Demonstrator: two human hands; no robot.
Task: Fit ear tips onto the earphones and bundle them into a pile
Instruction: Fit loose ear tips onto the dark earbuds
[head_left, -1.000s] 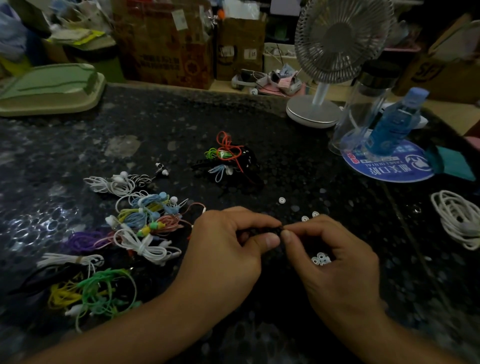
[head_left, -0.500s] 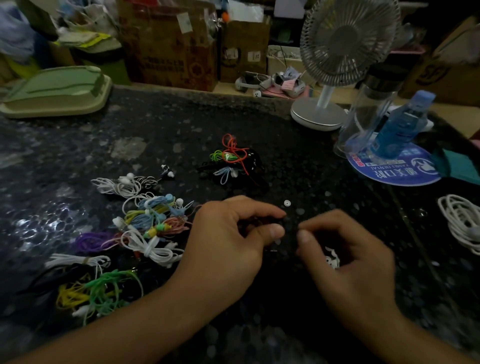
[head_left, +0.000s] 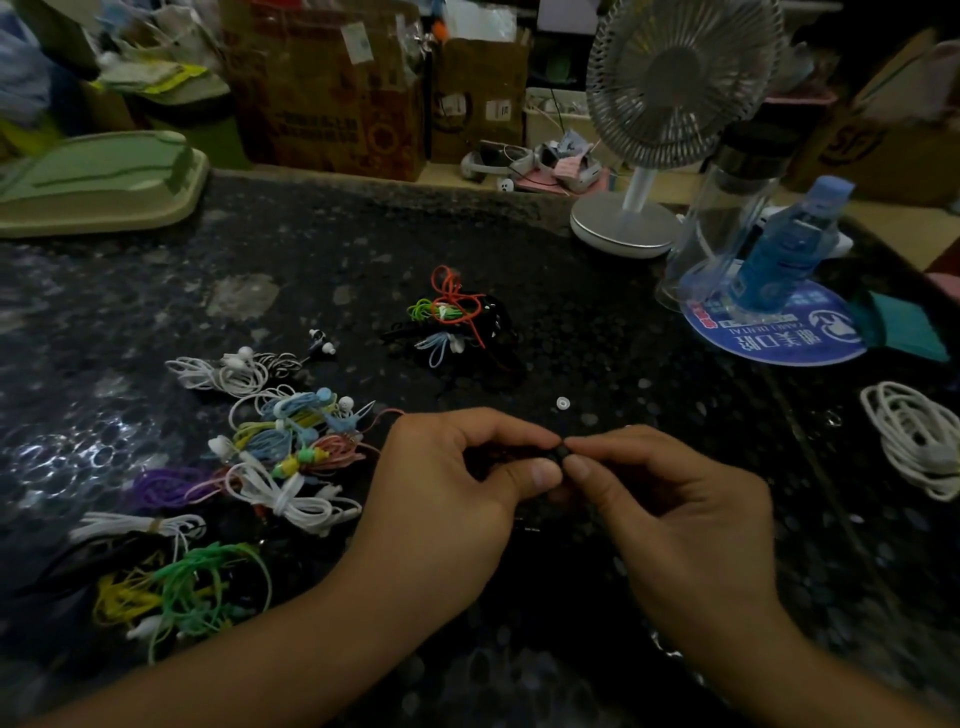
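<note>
1. Left hand (head_left: 447, 488) pinches a small black earbud (head_left: 557, 453) between thumb and forefinger, fingers curled, low over the dark speckled table (head_left: 597, 332).
2. Right hand (head_left: 675, 514) meets it at the same spot, thumb and forefinger tips pinching the earbud's end; whether an ear tip sits between them is too small and dark to tell.
3. One loose white ear tip (head_left: 561, 403) lies on the table just beyond the two hands.
4. Pile of bundled earphones (head_left: 280, 452) lies left of the left hand: white, blue, yellow, pink, purple coils, with green and yellow ones nearer the camera.
5. Second small heap (head_left: 452, 317) lies further back at centre: orange, green, light blue and black cords tangled together.
6. White cable coil (head_left: 914, 441) lies at the right edge, well apart from the hands.
7. Far right: desk fan (head_left: 675, 88), clear tumbler (head_left: 722, 218), blue bottle (head_left: 789, 244) standing on a round blue mat (head_left: 779, 338).
8. Far left: green tray (head_left: 98, 176); cardboard boxes (head_left: 332, 88) behind the table.
</note>
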